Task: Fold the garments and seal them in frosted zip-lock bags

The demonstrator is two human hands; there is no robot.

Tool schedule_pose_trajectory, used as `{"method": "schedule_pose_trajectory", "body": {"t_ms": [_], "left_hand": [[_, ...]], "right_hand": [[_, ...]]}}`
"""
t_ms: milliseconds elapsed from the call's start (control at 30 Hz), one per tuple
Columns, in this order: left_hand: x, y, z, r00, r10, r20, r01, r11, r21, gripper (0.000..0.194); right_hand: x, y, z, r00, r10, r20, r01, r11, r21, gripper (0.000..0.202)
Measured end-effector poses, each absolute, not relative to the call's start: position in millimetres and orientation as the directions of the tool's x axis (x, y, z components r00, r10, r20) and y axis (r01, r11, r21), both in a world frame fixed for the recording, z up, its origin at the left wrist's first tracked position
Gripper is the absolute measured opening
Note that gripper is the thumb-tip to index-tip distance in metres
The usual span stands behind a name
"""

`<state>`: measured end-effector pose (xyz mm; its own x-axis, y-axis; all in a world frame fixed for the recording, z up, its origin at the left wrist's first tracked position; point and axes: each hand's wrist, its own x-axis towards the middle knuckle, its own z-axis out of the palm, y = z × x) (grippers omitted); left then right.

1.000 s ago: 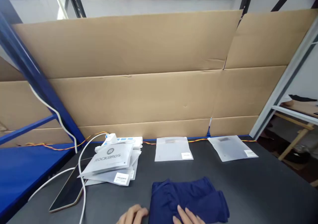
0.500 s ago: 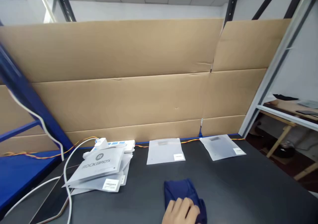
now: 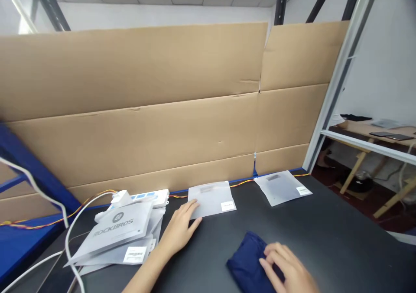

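My left hand (image 3: 181, 227) is stretched out with its fingers apart. Its fingertips lie at the left edge of a frosted plastic pouch (image 3: 211, 197) that has a white label; whether they press on it I cannot tell. My right hand (image 3: 287, 267) has curled fingers and a thumb at the right side of a folded navy-blue cloth (image 3: 247, 262), which lies on the black tabletop. The fingers cover part of the cloth's right edge. A second frosted pouch (image 3: 281, 189) lies flat farther right, touched by neither hand.
Several frosted pouches marked ROCKBROS (image 3: 113, 228) are piled at the left, beside a white power strip (image 3: 152, 196). A white cable (image 3: 68, 241) loops past them. Cardboard panels (image 3: 162, 132) stand along the back, and a grey metal post (image 3: 341, 76) rises at the right.
My left hand has come into view and reached the middle pouch. The navy cloth has turned, and my right hand has shifted to its right side. The view has swung slightly right.
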<state>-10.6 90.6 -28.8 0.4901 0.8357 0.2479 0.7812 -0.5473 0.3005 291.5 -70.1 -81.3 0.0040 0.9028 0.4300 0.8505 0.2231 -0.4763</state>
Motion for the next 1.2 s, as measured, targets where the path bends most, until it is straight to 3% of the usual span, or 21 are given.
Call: {"method": "schedule_pose_trajectory", "body": {"t_ms": [133,267,400,467,567,667,767,867,1033,1200], "left_hand": [[-31.2,93.7,-39.4,0.535,0.812,0.233,0.766,-0.583,0.271,0.028],[-31.3,81.7,-29.7,0.602,0.775,0.193,0.721,-0.631,0.287,0.032],[-31.0,86.4,-39.4,0.514,0.807,0.290,0.770,-0.583,0.259,0.026],[-35.7,91.7,-46.0,0.405,0.842,0.356,0.830,-0.502,0.244,0.035],[-45.0,93.6,-44.1,0.423,0.870,0.252,0.820,-0.486,0.302,0.054],[-48.1,85.4,-28.2,0.618,0.782,0.085,0.689,-0.590,0.420,0.056],[-40.7,72.8,-13.7,0.732,0.681,0.025,0.581,-0.644,0.498,0.056],[-28.2,63.3,-11.8,0.755,0.655,0.039,0.552,-0.667,0.501,0.048],[-14.4,60.0,-23.2,0.710,0.682,0.179,0.594,-0.715,0.369,0.004],[-9.9,59.2,-22.4,0.728,0.661,0.183,0.573,-0.733,0.367,0.014]], "right_hand": [[335.9,-63.9,-77.2,0.126,0.957,0.260,0.854,0.028,-0.520,0.018],[358.2,-54.8,-74.4,0.250,0.962,0.108,0.846,-0.163,-0.509,0.048],[367.0,-37.0,-62.2,0.169,0.982,-0.087,0.832,-0.189,-0.521,0.033],[369.8,-24.7,-54.6,0.117,0.985,-0.128,0.832,-0.168,-0.529,0.026],[370.9,1.3,-44.7,0.057,0.989,-0.136,0.838,-0.121,-0.532,0.021],[363.5,38.3,-37.8,0.042,0.991,-0.126,0.837,-0.104,-0.537,0.019],[344.3,77.2,-36.4,0.034,0.994,-0.107,0.824,-0.089,-0.560,0.017],[316.0,100.7,-41.4,0.046,0.997,-0.063,0.799,-0.075,-0.596,0.015],[284.7,93.8,-49.3,0.010,0.999,-0.031,0.678,-0.029,-0.734,0.015],[290.7,80.5,-42.1,-0.076,0.991,-0.107,0.468,-0.060,-0.882,0.023]]}}
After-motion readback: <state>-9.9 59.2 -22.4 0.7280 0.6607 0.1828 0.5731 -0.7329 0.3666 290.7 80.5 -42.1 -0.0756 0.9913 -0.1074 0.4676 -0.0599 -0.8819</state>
